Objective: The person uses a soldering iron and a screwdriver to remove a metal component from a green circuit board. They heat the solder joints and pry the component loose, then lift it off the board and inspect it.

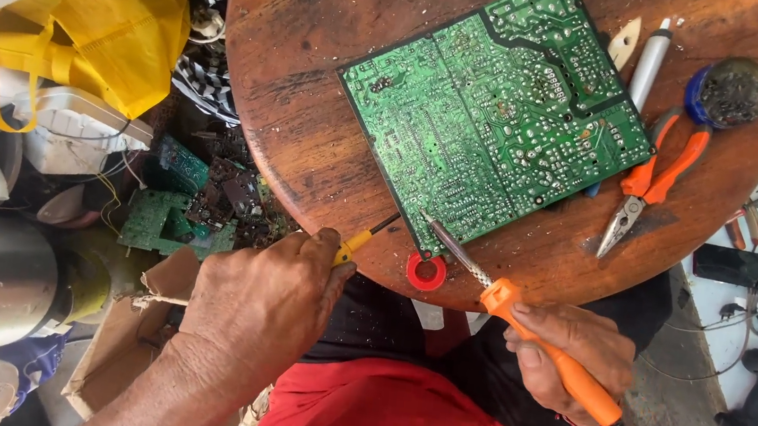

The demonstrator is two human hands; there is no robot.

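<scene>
— What does each hand hold?
— The left hand (261,290) is closed around a yellow-handled tool (359,237); the right hand (572,359) is wrapped around an orange soldering iron (527,330).

— Where do they point?
— Both tips meet the near edge of the green circuit board (495,112), which lies solder-side up on the round wooden table (311,139); a red solder spool (426,272) lies just below the board's near corner.

I see both hands at the circuit board's (495,112) near edge: left hand (260,295) fisted, knuckles up; right hand (567,358) curled, palm-side up.
</scene>
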